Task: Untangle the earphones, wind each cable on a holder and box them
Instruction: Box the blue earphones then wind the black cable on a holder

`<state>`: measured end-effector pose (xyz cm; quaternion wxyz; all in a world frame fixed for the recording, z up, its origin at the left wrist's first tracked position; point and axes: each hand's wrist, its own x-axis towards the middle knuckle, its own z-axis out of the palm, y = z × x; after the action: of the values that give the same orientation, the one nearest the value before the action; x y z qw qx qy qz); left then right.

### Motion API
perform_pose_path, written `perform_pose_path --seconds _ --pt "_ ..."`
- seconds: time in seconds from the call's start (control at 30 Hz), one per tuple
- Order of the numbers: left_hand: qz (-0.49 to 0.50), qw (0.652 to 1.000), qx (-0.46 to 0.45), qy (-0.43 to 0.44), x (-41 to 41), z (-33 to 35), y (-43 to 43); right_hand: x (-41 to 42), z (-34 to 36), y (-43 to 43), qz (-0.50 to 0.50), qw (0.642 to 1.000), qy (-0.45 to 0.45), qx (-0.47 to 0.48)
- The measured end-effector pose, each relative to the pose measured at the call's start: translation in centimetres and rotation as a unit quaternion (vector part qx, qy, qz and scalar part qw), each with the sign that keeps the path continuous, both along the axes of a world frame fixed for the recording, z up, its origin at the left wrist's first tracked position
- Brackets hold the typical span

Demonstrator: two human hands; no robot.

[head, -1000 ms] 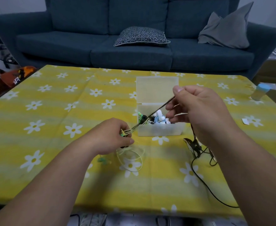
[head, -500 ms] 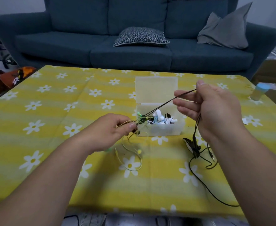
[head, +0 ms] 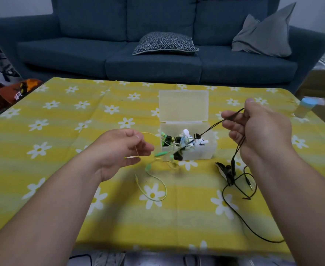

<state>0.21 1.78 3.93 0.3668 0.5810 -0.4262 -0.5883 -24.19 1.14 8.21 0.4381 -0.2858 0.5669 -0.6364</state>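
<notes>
While the person leans over the table, the left hand (head: 119,150) pinches a thin strand of the yellow-green earphone cable (head: 159,154) between thumb and fingertips. The rest of that cable trails right toward the box and drops into a loose loop on the flowered yellow tablecloth (head: 62,131) just below the hand. The right hand (head: 257,135), raised to the right of the box, has its fingers curled round the black earphone cable (head: 211,129). One stretch runs taut from those fingers down into the tangle. Another hangs from the palm to the cloth and snakes toward the near edge. A black holder (head: 225,171) lies on the cloth under that hand. The translucent box (head: 200,152) sits between the hands with its lid (head: 183,105) standing open, and green, white and black earphones are jumbled inside and spill over its front left corner.
</notes>
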Motion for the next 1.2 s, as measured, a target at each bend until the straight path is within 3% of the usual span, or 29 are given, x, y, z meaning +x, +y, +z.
perform_pose_path --seconds 0.07,0.13,0.23,0.33,0.4,0.43,0.47,0.57,0.63,0.67,0.83,0.97,1.03,1.1,1.2 --pt "0.037 0.999 0.017 0.020 0.2 -0.2 -0.3 -0.1 0.1 0.0 -0.012 1.000 -0.006 -0.003" --pt "0.058 0.992 0.001 -0.110 0.6 -1.0 -0.7 -0.3 0.0 -0.2 -0.033 0.999 -0.012 -0.011" --pt "0.021 0.901 -0.037 -0.431 2.0 -2.6 -1.5 -0.6 0.2 -0.2 -0.046 0.998 -0.018 -0.030" --pt "-0.031 0.832 0.033 -0.554 2.5 -2.9 -1.9 -0.1 0.7 0.2 0.024 0.998 -0.026 -0.059" --pt "-0.077 0.799 0.032 -0.596 1.9 -2.7 -1.8 0.5 1.0 0.6 0.116 0.990 -0.034 -0.070" --pt "-0.099 0.800 0.006 -0.591 1.4 -2.5 -1.6 1.0 1.1 0.9 0.162 0.984 -0.036 -0.071" --pt "-0.118 0.825 -0.036 -0.551 0.9 -2.3 -1.3 1.4 1.1 1.2 0.205 0.976 -0.037 -0.070" --pt "-0.209 0.937 -0.141 -0.242 -1.5 -0.2 0.4 2.5 0.9 1.9 0.303 0.949 -0.047 -0.069" --pt "-0.243 0.953 -0.157 -0.091 -3.2 0.4 1.1 2.7 0.7 2.0 0.339 0.936 -0.057 -0.074" --pt "-0.233 0.956 -0.161 -0.072 -3.9 0.2 1.3 2.7 0.7 2.0 0.351 0.931 -0.061 -0.078" --pt "-0.172 0.948 -0.171 -0.206 -4.7 -1.5 0.7 1.8 1.4 1.7 0.314 0.937 -0.102 -0.117" --pt "-0.142 0.952 -0.170 -0.212 -3.9 -1.5 0.3 0.2 1.4 1.3 0.211 0.965 -0.121 -0.096" --pt "-0.129 0.943 -0.197 -0.234 -3.8 -1.4 0.1 -0.7 1.0 1.0 0.144 0.987 -0.051 -0.041" --pt "-0.110 0.936 -0.227 -0.245 -3.8 -1.3 0.0 -1.5 0.6 0.7 0.110 0.991 0.075 0.032" --pt "-0.099 0.929 -0.260 -0.243 -3.7 -1.2 0.0 -2.6 -0.3 0.2 0.149 0.943 0.266 0.132"
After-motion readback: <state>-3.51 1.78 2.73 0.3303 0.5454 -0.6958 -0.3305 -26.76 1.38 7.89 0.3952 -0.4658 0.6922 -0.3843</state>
